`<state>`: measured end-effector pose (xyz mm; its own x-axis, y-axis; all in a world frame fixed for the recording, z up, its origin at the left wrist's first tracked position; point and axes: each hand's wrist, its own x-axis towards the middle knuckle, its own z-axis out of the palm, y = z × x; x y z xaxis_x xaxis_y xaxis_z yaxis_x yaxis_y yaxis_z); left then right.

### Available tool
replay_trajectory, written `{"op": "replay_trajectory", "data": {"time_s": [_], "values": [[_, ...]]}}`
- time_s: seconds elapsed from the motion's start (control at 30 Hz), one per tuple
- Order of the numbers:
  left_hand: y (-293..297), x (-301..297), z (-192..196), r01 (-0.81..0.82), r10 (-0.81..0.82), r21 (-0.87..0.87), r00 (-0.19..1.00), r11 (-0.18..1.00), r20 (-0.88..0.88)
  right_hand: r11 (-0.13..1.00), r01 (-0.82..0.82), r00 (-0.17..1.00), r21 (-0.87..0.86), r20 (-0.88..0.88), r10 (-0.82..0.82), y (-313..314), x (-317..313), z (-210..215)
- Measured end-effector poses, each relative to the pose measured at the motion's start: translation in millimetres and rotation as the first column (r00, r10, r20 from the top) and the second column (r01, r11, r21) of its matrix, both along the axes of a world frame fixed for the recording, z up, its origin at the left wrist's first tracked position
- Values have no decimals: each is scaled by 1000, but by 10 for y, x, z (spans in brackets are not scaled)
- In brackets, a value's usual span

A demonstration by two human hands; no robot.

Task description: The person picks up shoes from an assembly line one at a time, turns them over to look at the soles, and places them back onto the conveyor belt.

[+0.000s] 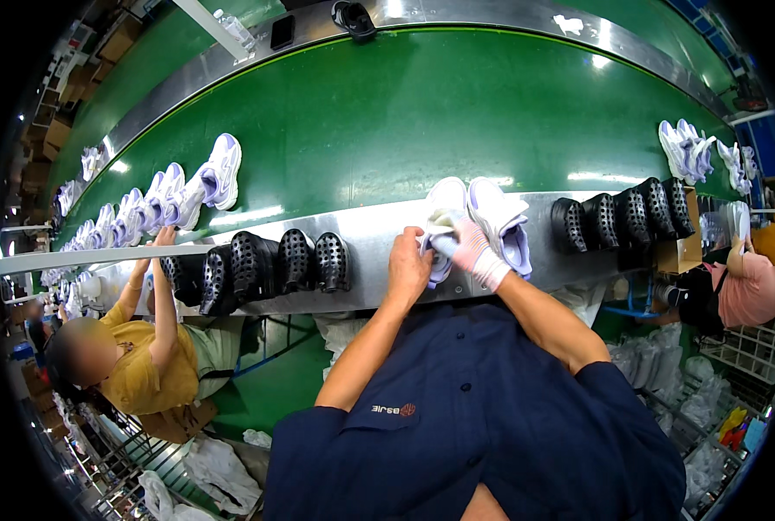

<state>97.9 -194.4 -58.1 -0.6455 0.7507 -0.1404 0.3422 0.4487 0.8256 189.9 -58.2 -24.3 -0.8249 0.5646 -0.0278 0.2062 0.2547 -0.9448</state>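
Observation:
A pair of white-and-lavender sneakers stands in front of me on the metal ledge, toes pointing away. My bare left hand (409, 265) grips the left sneaker (446, 194) at the side of its opening, fingers curled in. My right hand (476, 250) wears a pale glove with a striped cuff. Its fingers are closed over the same sneaker's tongue and opening, at something pale that could be cloth or the glove itself. Beside it, the right sneaker (494, 208) is untouched by my fingers, its opening partly behind my right wrist.
Black perforated shoe-shaped forms (296, 260) line the ledge at left, with more forms (632, 217) at right. A green conveyor belt (387, 113) runs beyond, carrying sneakers (223, 169) at left. A co-worker in yellow (149, 365) reaches in at left; another in pink (752, 291) works at far right.

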Motion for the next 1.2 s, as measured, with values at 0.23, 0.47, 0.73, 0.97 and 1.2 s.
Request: {"op": "replay_trajectory", "data": {"time_s": [0.23, 0.47, 0.73, 0.97, 1.2], "values": [[210, -54, 574, 377, -248, 96, 758, 921, -603, 956, 280, 944, -87, 209, -257, 209, 206, 25], [91, -285, 400, 646, -513, -68, 534, 761, -672, 961, 251, 856, 114, 437, -276, 266, 234, -75], [-173, 9, 110, -24, 10, -496, 999, 868, -30, 929, -96, 988, -358, 76, 132, 319, 172, 527], [-154, -144, 20, 85, 168, -415, 827, 906, 536, 916, -400, 889, -31, 230, 396, 553, 259, 871], [-359, -430, 516, 151, -164, -102, 977, 983, -134, 824, -564, 811, 54, 222, 541, 285, 316, 1090]]}}
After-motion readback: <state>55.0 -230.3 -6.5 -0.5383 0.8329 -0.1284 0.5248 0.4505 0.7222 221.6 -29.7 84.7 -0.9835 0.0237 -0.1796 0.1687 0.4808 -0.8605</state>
